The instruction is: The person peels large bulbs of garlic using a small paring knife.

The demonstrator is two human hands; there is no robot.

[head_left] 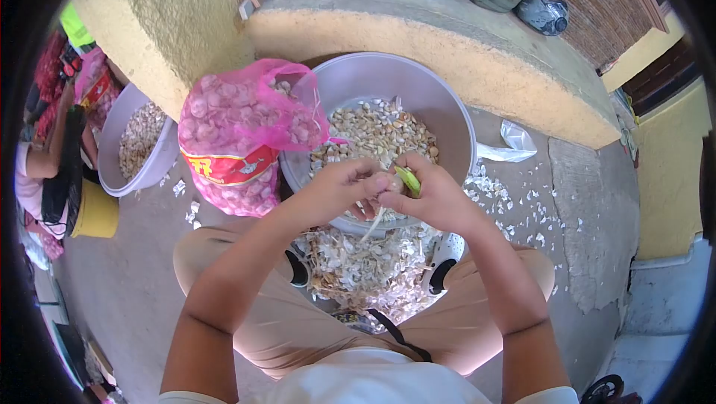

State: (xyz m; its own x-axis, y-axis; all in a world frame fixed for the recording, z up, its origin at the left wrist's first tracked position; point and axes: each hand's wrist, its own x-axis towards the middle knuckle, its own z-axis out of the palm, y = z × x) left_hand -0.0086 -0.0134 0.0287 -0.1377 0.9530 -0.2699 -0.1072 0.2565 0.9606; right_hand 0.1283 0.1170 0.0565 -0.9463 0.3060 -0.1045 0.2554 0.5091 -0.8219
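Both of my hands meet over the near rim of a large grey basin (459, 117) that holds many loose garlic cloves (380, 130). My left hand (349, 186) has its fingers closed on a garlic bulb (394, 184). My right hand (432, 194) touches the same bulb and grips a yellow-green tool (406, 178), whose far end is hidden by the fingers. A pale stem hangs below the bulb. Left of the basin stands a pink mesh bag (231, 124) full of garlic bulbs.
A heap of garlic skins (373, 266) lies between my legs and shoes. At the left, another person (48, 162) sits near a second basin (142, 139) and a yellow bucket (97, 210). A raised ledge (447, 54) curves behind the basin. Skins and a plastic bag (514, 143) lie right.
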